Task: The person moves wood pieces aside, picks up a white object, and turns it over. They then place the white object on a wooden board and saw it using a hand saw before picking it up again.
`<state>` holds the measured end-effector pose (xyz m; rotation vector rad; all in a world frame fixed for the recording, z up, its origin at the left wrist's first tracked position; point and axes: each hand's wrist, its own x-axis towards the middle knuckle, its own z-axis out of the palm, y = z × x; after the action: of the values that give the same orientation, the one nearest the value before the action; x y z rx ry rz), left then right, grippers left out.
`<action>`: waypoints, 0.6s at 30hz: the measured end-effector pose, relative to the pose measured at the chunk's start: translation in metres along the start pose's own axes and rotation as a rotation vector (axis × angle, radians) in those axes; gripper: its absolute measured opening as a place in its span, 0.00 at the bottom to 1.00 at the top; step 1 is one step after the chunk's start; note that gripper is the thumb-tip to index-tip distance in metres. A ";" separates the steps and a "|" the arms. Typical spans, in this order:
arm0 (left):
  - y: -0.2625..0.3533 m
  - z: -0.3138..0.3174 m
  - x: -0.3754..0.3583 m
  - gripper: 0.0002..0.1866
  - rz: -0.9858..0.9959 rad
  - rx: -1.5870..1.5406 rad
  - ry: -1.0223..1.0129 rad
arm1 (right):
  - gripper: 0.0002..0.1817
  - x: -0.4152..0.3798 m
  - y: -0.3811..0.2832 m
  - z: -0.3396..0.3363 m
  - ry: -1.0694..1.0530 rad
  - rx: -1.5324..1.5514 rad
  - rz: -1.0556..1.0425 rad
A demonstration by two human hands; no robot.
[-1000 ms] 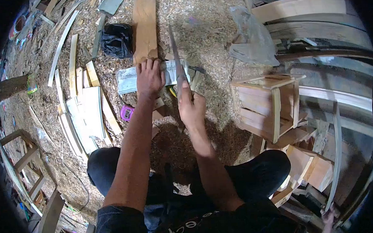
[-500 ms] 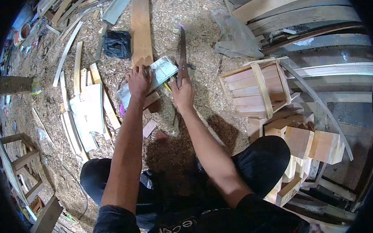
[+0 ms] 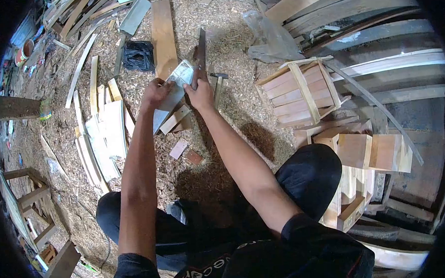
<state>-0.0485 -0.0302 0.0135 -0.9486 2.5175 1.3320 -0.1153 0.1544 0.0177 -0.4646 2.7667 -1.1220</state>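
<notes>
A pale board [image 3: 169,101] lies tilted ahead of me, its far end over the long brown plank [image 3: 164,37]. My left hand [image 3: 157,92] is closed on the board's left side. At the board's right edge, my right hand [image 3: 200,94] is wrapped round the handle of a dark saw [image 3: 200,48], whose blade points away from me; the thumb is against the board. Small wood blocks [image 3: 175,119] sit under and beside the near end of the board. A hammer [image 3: 219,82] lies just right of my right hand.
Slats and white panels [image 3: 114,129] lie on the left, with a black plastic bag [image 3: 138,55] beyond them. On the right are a slatted wooden crate [image 3: 300,93], wooden box pieces [image 3: 354,150] and a clear plastic bag [image 3: 272,37]. A wooden frame [image 3: 34,197] stands far left.
Both hands have shifted slightly left with the board and saw. My left hand has gone from lying over the board to gripping its edge. The hammer is more visible.
</notes>
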 end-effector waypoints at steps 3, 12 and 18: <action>-0.037 0.012 0.018 0.22 0.155 -0.444 -0.030 | 0.26 -0.001 -0.017 -0.014 -0.046 -0.106 0.092; 0.025 -0.033 -0.037 0.13 0.124 -0.692 0.303 | 0.29 -0.011 -0.032 -0.030 -0.045 -0.173 0.030; 0.041 -0.024 -0.065 0.05 0.049 -1.287 0.129 | 0.25 -0.010 -0.057 -0.011 -0.142 0.683 0.021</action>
<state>-0.0175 -0.0021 0.0815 -1.0826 1.4875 3.0145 -0.0954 0.1265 0.0655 -0.3978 2.0741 -1.8216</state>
